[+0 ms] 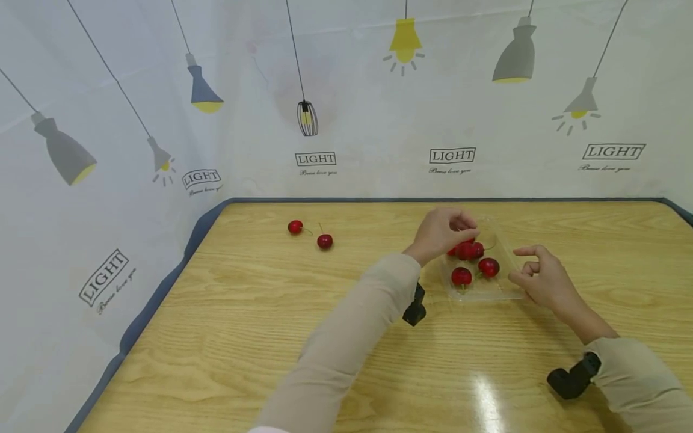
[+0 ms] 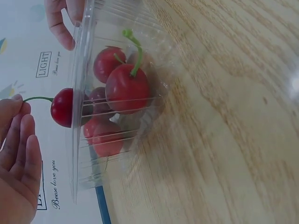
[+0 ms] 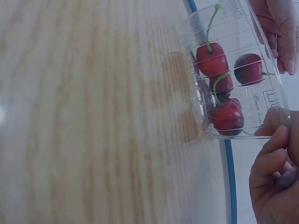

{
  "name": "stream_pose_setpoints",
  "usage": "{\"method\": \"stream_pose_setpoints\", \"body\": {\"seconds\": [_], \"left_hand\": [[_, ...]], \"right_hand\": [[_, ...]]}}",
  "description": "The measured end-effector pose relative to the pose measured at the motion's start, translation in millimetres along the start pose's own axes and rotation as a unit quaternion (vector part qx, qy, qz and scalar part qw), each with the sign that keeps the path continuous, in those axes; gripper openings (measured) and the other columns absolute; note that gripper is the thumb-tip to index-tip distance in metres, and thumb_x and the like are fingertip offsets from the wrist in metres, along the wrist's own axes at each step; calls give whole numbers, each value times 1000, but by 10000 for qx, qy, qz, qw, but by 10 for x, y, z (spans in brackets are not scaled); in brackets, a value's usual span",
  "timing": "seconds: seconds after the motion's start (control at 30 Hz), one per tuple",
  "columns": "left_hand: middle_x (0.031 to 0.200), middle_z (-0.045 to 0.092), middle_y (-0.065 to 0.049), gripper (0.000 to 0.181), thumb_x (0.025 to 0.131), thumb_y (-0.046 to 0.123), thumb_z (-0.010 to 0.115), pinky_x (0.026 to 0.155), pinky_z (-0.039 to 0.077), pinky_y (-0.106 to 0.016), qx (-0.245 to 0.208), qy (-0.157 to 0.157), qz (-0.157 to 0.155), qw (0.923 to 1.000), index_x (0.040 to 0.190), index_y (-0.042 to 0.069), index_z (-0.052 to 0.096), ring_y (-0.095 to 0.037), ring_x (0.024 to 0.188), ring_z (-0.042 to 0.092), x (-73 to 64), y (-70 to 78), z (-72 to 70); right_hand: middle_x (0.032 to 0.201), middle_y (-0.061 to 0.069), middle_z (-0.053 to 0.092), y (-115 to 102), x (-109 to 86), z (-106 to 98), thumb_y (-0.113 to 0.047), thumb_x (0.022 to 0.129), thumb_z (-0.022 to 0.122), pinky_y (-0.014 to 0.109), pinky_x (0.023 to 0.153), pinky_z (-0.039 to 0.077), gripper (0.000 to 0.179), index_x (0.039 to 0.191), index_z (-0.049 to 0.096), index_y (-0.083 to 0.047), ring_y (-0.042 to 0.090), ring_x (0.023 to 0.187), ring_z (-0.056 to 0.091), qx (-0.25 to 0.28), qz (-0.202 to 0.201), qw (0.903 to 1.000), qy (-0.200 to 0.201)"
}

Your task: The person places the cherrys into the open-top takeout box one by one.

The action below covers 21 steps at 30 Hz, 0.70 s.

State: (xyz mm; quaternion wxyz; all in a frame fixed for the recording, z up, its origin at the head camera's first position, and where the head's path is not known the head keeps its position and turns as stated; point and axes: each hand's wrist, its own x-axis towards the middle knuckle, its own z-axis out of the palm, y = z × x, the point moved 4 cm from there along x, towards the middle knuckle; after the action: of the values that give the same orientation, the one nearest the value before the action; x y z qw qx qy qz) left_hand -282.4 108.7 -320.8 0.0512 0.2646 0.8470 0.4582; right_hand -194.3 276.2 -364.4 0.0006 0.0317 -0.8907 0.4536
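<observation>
My left hand pinches the green stem of a red cherry between thumb and finger. That cherry hangs at the open top of a clear plastic container, overlapping its rim in the left wrist view. Inside the container lie several more dark red cherries, some with stems. My right hand grips the container's right side at the rim, thumb and fingers bent around the edge.
Two loose cherries, one at the back and one slightly nearer, lie on the wooden table left of the container. A pale curtain printed with lamps stands behind the table. Black wrist cameras sit at both sleeves.
</observation>
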Motion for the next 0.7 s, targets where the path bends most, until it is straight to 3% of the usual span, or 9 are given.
{"method": "stream_pose_setpoints", "body": {"seconds": [0.27,0.7], "left_hand": [[75,60,8,9,81,20,66,60,42,-12,-58,-222,-84,9997,85,12,66,-1,67,53,-8,-31,11],[76,62,8,9,80,20,67,59,42,-11,-127,-218,-273,9993,86,13,66,2,66,54,-2,-91,127]], "right_hand": [[54,-1,42,-20,-5,0,-7,88,49,27,35,33,45,124,29,11,10,35,34,-40,5,10000,-12],[54,1,43,-29,-12,-7,-7,88,50,28,36,33,46,124,29,11,11,35,35,-70,-3,10000,-24]]}}
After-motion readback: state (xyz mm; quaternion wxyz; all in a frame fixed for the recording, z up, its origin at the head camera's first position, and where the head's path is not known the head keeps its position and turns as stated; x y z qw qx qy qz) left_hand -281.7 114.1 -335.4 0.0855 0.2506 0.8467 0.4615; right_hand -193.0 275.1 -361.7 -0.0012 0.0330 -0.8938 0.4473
